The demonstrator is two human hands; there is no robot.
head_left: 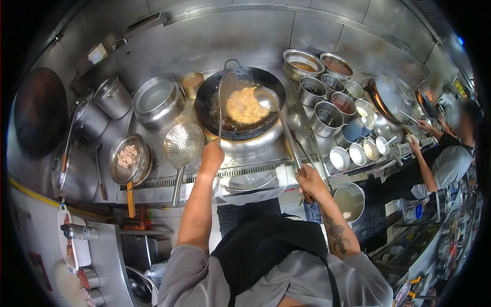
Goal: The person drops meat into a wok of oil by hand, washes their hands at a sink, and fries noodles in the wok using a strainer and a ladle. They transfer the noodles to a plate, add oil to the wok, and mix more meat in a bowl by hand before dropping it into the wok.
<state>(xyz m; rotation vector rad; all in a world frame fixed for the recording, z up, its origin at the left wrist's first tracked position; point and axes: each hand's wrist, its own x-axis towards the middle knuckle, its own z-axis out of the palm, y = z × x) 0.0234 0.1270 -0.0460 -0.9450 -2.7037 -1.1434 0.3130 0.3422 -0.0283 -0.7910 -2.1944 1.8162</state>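
My left hand [211,159] is closed around the handle of a mesh skimmer [227,89], whose round head is tilted nearly edge-on over the left half of the black wok [207,102]. Closed on a long ladle handle is my right hand [311,181]; the bowl of the ladle [266,99] rests at the right edge of a golden mass that looks like noodles [245,106]. This food sits in dark, bubbling liquid inside the wok. Beside my left hand, a perforated strainer [183,144] lies on the stove with its handle over the front edge.
Left of the wok stand a large steel pot [158,110] and a strainer with pale meat pieces [127,156]. Several sauce containers [327,117] and squeeze bottles [353,130] crowd the right. A bucket [349,202] stands below. Another person [445,158] works at the right-hand burners.
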